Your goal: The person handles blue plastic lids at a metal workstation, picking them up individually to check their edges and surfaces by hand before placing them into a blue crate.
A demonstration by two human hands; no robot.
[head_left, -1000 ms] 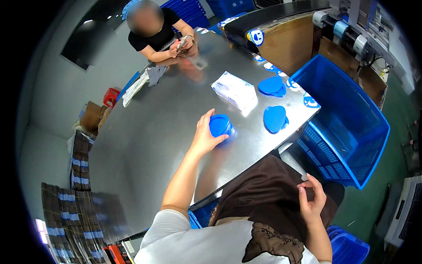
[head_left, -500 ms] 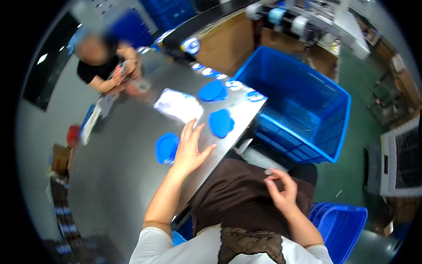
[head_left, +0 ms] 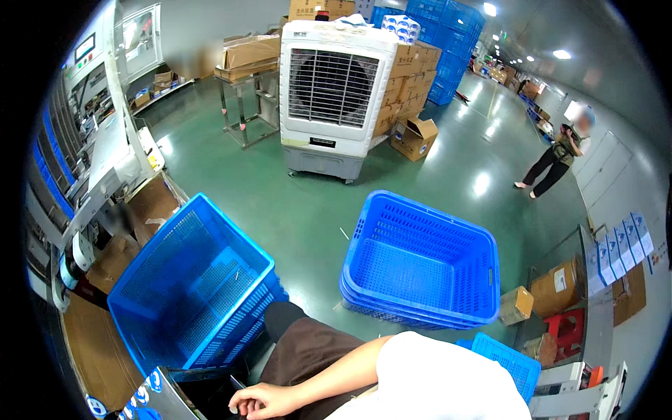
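If handling anything small beside the steel table (head_left: 171, 404), probably best to look straight at the right hand (head_left: 262, 401), low in view just beside the table's corner, and to guard the knuckles from that metal edge. Note fingers bent and narrow, close to the thumb; cannot tell of anything held between them, nor of contact with the table. Cannot see the left hand. Find blue-and-white stickers (head_left: 142, 397) on the tabletop, left of the fingers. Beyond, meet a slot-walled blue plastic crate (head_left: 217, 245) with a pale fleck (head_left: 236, 275) inside, too small to identify. Rightward, see a lighter blue basket (head_left: 507, 360), then nested perforated crates (head_left: 427, 231), showing a latticed bottom in the uppermost. Past a wheeled air cooler (head_left: 332, 91), spot an unsealed carton (head_left: 413, 143) and stacked cardboard cartons (head_left: 420, 70), contents not discernible
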